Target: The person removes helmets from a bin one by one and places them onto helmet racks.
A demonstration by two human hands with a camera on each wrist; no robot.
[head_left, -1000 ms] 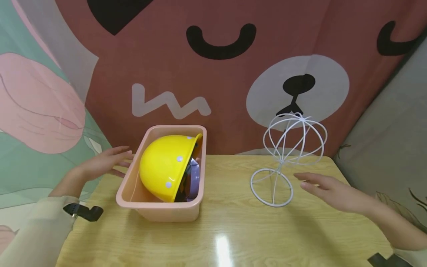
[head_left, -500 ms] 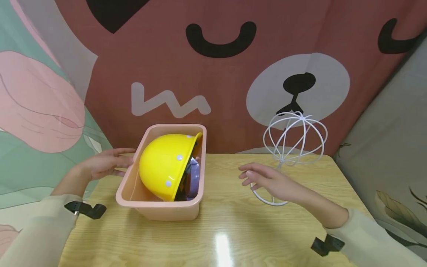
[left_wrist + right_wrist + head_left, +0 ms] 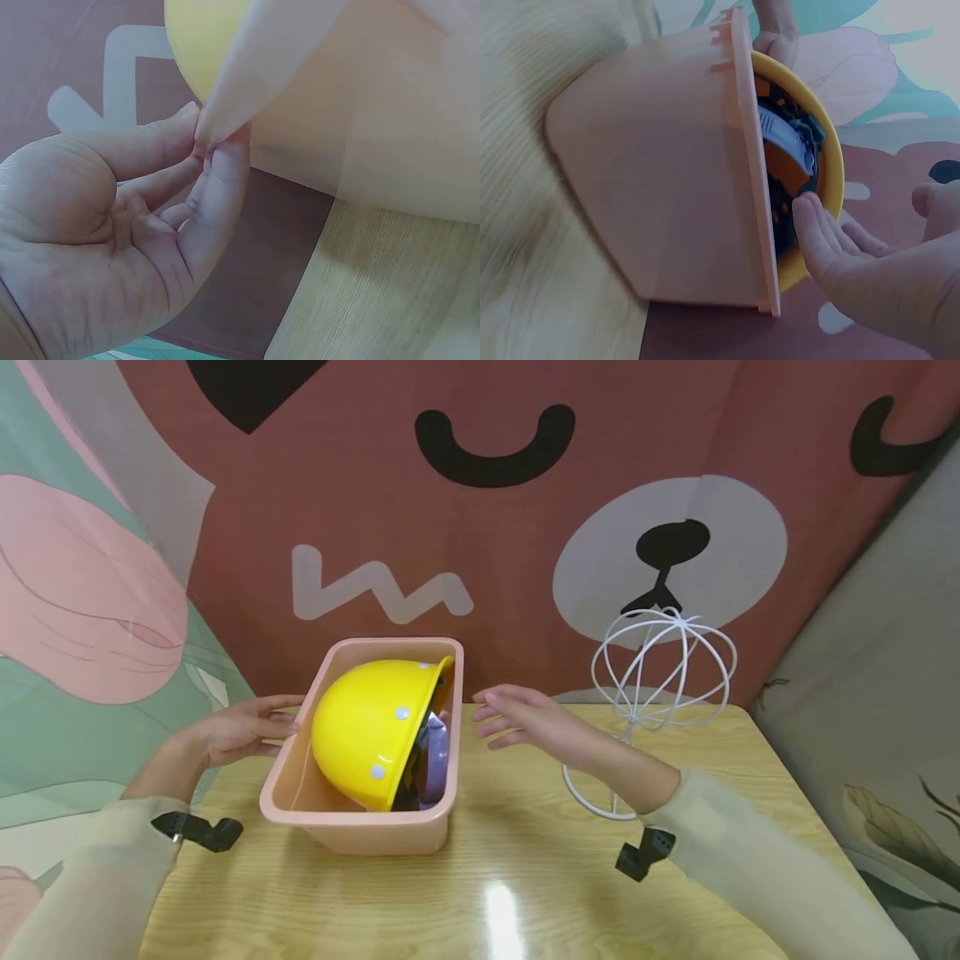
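Helmet (image 3: 367, 731) of yellow colour lies on its side inside the pink tub (image 3: 360, 831), which stands on the left part of the table (image 3: 525, 877). The step in hand looks like the reach for this helmet, from both sides. The left hand (image 3: 240, 731) is at the left rim of the tub; in the left wrist view its fingertips (image 3: 210, 150) touch the rim edge, straight and not closed around it. The right hand (image 3: 525, 718) hovers just beside the right rim, fingers relaxed and spread, holding nothing; the right wrist view shows the dark lining of the helmet facing these fingers (image 3: 817, 232). To the right, well apart from the tub, stands a white wire stand (image 3: 652, 685). I judge that the next move calls for both palms to go over the rim and close on the round shell, because it is smooth and sits tightly between the tub walls.
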